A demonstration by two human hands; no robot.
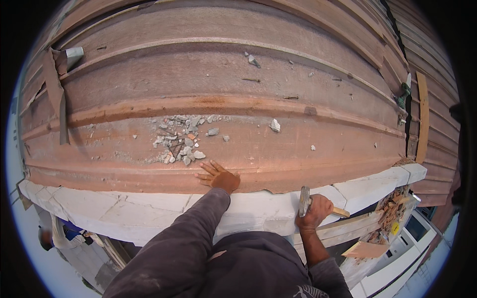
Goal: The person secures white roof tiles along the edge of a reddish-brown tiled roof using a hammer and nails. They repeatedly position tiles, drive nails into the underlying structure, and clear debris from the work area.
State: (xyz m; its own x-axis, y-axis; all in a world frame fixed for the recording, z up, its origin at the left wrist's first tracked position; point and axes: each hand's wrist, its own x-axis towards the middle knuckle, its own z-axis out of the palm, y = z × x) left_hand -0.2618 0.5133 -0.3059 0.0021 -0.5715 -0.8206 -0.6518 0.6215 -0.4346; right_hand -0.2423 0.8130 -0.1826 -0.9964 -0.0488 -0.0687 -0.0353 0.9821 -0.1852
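My left hand (pixel 219 178) lies flat on the reddish ribbed metal roof sheet (pixel 323 124), fingers spread and pointing left. Just beyond its fingertips is a heap of grey rubble (pixel 181 141) with a few orange bits among it. In my right hand (pixel 316 211) is a hammer (pixel 304 200), gripped around its wooden handle close to the metal head. The head points up and to the left, over the white block ledge (pixel 278 206) that runs along the sheet's near edge. The handle's end sticks out to the right of my fist.
Loose stone chips (pixel 275 125) and nails (pixel 291 97) lie scattered over the sheet. A bent metal strip (pixel 60 99) rises at the left. To the right are a wooden plank (pixel 422 116) and broken brick rubble (pixel 395 213). A person (pixel 64 236) is below the ledge at lower left.
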